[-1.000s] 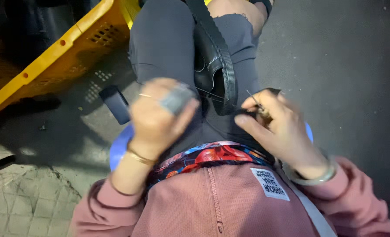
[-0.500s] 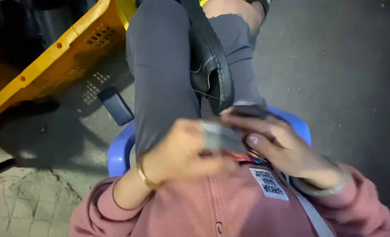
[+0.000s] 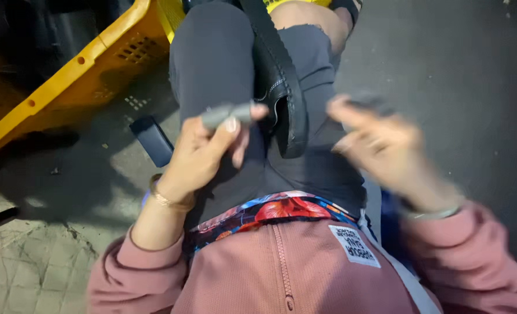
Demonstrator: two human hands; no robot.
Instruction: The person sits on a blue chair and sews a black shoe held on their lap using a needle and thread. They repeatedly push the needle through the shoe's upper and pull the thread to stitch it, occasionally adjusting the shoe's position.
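The left hand (image 3: 203, 154) pinched a small grey piece (image 3: 226, 113) between thumb and forefinger above the lap, beside a black sandal (image 3: 279, 87) lying across the thigh. It looked light and soft, best gripped at its middle. The right hand (image 3: 380, 145) was blurred, fingers loosely spread; I could not tell whether it held anything. A white rectangular label (image 3: 354, 246) sat on the pink top; a yellow crate (image 3: 78, 75) stood at left.

The perforated yellow plastic crate (image 3: 90, 70) at far left looks smooth and slightly glossy. The black stitched sandal (image 3: 284, 99) looks matt and rubbery against dark grey cloth trousers (image 3: 212, 64). The pink zipped sweatshirt (image 3: 305, 267) nearest is soft matt fabric.
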